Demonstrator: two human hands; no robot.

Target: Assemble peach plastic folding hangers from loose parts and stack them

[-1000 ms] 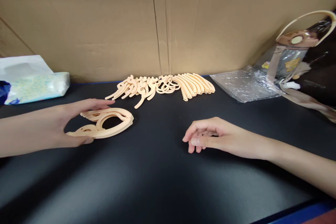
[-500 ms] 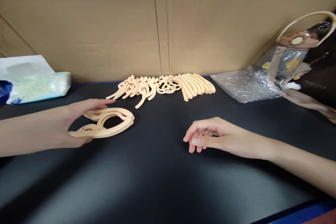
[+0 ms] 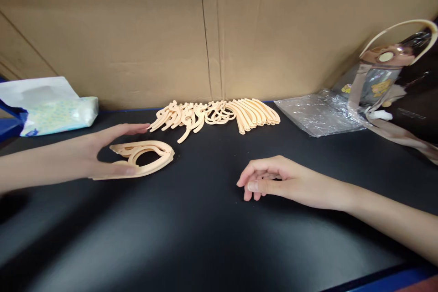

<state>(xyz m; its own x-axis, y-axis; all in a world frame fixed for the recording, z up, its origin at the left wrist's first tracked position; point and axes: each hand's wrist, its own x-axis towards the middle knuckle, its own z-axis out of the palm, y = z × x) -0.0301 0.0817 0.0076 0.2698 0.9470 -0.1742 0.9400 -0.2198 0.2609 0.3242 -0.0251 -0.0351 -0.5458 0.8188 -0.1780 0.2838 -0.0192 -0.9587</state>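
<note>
Close in front of my left hand (image 3: 94, 150) lies a small stack of peach-coloured plastic pieces (image 3: 160, 164) that look like folded travel hangers, with a round opening in the middle. The left fingers and thumb are spread wide, the thumb passing over the stack's near side and hiding part of it. Whether the thumb touches it I cannot tell. On the right, my right hand (image 3: 273, 178) rests on the black table (image 3: 205, 232) with loosely curled fingers and nothing in them. Loose peach parts lie at the back: hook-shaped pieces (image 3: 186, 116), rings (image 3: 219, 113) and long curved arms (image 3: 255, 114).
A tissue pack (image 3: 61, 114) lies at the back left. Clear plastic wrap (image 3: 318, 112) is at the back right, beside a bottle (image 3: 383, 77) with a handle and strap. Cardboard (image 3: 153, 32) stands behind the table. A blue edge (image 3: 383, 278) runs along the front right.
My left hand has loosened from the stack, its thumb sliding right across the near side and its fingers lifting. The stack and my right hand stay nearly in place; the view has shifted slightly.
</note>
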